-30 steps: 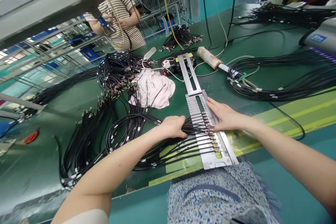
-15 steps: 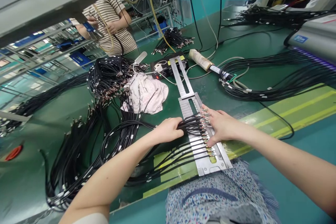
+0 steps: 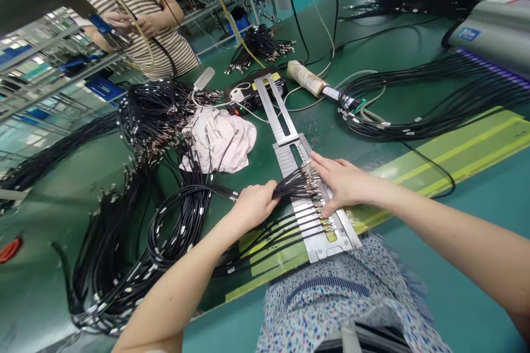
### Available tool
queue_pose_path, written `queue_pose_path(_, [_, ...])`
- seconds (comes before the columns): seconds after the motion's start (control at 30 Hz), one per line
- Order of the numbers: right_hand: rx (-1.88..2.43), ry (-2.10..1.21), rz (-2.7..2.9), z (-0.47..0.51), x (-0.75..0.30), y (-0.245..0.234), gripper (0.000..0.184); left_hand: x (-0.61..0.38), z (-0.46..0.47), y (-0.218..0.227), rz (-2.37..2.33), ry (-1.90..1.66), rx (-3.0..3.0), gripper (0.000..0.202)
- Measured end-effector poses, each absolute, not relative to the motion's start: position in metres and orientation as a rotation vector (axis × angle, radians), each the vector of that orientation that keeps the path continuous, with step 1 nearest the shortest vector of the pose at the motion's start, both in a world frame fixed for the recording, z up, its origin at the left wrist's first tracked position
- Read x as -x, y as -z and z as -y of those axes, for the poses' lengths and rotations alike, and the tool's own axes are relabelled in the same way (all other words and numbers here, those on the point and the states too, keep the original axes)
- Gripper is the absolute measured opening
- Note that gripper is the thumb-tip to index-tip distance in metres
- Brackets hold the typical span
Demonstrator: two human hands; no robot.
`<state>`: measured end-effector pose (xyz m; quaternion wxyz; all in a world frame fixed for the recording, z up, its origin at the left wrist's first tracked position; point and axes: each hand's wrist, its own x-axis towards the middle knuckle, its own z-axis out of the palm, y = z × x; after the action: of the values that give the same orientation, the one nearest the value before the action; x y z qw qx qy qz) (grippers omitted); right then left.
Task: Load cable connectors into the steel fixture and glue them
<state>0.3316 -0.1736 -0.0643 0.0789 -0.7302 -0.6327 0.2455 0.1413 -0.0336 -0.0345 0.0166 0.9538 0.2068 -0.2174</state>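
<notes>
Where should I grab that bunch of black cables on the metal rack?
Grab the black cables just behind their metal ends, coming from the left, like the left hand does. They squeeze into one narrow bunch there, so they fit in a fist. The ends fan out over the slotted metal comb, so they're harder to hold.

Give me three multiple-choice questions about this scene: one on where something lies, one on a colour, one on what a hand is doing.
1. Where does the crumpled cloth lie?
A) On the person's lap
B) Beside the metal rack
C) Under the right hand

2. What colour are the cables in the left hand?
A) Black
B) Yellow
C) White

3. What is the right hand doing?
A) Holding scissors
B) Lying open on the rack
C) Gripping cables

1 B: it sits beside the rack's far part.
2 A: the held bundle is black.
3 B: its fingers spread on the rack.
</notes>
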Motion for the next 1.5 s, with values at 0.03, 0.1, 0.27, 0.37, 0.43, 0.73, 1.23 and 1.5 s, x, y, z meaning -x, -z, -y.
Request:
queue_pose_path(0.03, [2.176,-0.727,1.897,0.174,-0.332,0.065,0.125,-0.141,0.036,0.031,-0.672,0.658,-2.976,0.017])
queue_pose_path(0.1, [2.154,-0.714,1.897,0.174,-0.332,0.067,0.123,-0.141,0.041,0.028,-0.719,0.635,-2.992,0.018])
queue_pose_path(0.27, [2.149,-0.707,1.887,0.174,-0.333,0.069,0.127,-0.142,0.037,0.042,-0.71,0.667,-2.988,0.014])
queue_pose_path(0.37, [2.168,-0.742,1.878,0.174,-0.332,0.064,0.127,-0.139,0.025,0.04,-0.76,0.604,-2.994,0.018])
queue_pose_path(0.43, [2.19,-0.762,1.879,0.175,-0.331,0.061,0.127,-0.134,0.02,0.03,-0.853,0.491,-3.013,0.027])
queue_pose_path(0.73, [2.11,-0.696,1.885,0.173,-0.337,0.074,0.131,-0.101,0.079,0.036,-0.59,0.543,-2.868,0.036])
queue_pose_path(1.23, [2.154,-0.732,2.045,0.202,-0.319,0.061,0.118,-0.123,0.085,0.018,-0.331,0.718,-2.941,0.018])
queue_pose_path(1.5, [2.163,-0.776,2.026,0.202,-0.314,0.06,0.123,-0.117,0.075,0.027,-0.43,0.798,-3.013,0.018])
